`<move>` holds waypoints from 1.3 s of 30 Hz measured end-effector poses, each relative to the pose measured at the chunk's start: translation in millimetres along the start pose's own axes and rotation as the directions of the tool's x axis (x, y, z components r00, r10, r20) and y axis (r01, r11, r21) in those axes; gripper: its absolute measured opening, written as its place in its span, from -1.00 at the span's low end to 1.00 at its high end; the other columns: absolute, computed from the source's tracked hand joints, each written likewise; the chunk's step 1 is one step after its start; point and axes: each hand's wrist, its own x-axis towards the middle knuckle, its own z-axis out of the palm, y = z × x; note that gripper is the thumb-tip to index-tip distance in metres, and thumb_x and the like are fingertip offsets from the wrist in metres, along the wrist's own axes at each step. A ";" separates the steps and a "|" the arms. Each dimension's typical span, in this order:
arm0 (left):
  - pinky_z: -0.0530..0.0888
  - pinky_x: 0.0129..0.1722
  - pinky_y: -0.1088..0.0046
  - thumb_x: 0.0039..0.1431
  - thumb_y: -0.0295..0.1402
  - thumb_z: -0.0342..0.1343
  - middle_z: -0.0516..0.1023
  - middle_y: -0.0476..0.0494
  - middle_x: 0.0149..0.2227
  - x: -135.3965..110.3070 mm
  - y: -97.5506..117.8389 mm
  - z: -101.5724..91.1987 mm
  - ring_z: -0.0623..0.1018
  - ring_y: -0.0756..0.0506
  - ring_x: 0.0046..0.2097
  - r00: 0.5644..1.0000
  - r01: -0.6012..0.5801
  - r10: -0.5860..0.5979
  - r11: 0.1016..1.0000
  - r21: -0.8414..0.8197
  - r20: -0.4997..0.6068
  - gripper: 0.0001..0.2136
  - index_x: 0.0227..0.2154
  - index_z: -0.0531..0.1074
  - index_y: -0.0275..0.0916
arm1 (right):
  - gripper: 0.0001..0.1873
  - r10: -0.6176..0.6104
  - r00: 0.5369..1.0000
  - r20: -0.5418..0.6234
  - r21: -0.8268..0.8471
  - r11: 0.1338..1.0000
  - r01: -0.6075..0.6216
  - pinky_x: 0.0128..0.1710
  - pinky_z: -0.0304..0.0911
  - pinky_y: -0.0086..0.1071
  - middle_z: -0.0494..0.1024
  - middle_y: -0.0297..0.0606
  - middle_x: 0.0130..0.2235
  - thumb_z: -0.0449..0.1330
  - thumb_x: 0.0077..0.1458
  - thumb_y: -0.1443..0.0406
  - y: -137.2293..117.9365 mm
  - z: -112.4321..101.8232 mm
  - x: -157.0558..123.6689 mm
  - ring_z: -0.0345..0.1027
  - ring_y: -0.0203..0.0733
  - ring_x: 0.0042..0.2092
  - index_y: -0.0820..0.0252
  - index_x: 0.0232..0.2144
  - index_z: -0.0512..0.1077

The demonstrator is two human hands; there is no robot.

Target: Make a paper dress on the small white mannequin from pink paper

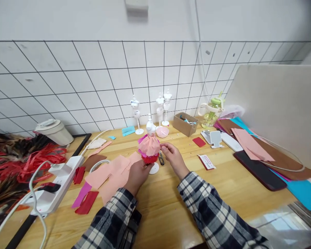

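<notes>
A small white dress form stands in front of me on a round white base. It wears a layered crepe-paper skirt, peach on top, with magenta and red frills below. My left hand is closed around the lower part of the form, under the red frill; its fingertips are partly hidden. At the skirt's right side, my right hand has thumb and forefinger pinched together; whatever may be between them is too small to name. Between the skirt and that hand lies a small dark tool.
Bare white dress forms, a pink dish and a cardboard box stand along the wall. Peach paper pieces and a power strip lie left. Rightward are a phone, paper sheets and a jug.
</notes>
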 end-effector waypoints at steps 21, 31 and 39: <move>0.45 -0.22 0.44 0.16 -0.12 0.05 0.65 -0.06 -0.27 -6.9 -0.7 5.9 0.59 -0.11 -0.23 0.999 -0.022 0.026 0.983 -0.184 0.021 -0.71 -0.26 0.57 -0.19 | -0.75 -0.705 0.709 -0.021 -0.565 0.593 0.573 -0.32 0.21 -0.39 0.35 -0.28 -0.32 0.14 0.04 0.37 -0.8 -7.9 -18.7 0.24 -0.26 -0.31 0.07 -0.21 0.50; 0.43 -0.23 0.44 0.19 -0.15 0.03 0.65 -0.08 -0.24 -6.3 -3.0 5.9 0.58 -0.11 -0.23 0.998 -0.062 0.063 0.995 -0.083 0.014 -0.71 -0.23 0.57 -0.17 | -0.52 -0.757 0.627 0.182 -0.675 0.368 0.640 -0.17 0.25 -0.33 0.36 -0.23 -0.09 0.13 0.01 0.45 7.7 -7.9 -22.1 0.24 -0.20 -0.19 -0.11 -0.06 0.51; 0.37 -0.30 0.42 0.23 -0.20 -0.02 0.64 -0.29 -0.26 1.6 -5.9 -1.5 0.59 -0.18 -0.19 0.979 0.200 -0.178 0.934 0.297 -0.100 -0.69 -0.28 0.58 -0.26 | -0.60 -0.571 0.807 0.149 -0.705 0.511 0.492 -0.12 0.24 -0.30 0.44 -0.20 -0.15 0.06 0.08 0.45 11.0 -18.3 -21.5 0.28 -0.16 -0.16 0.04 -0.07 0.50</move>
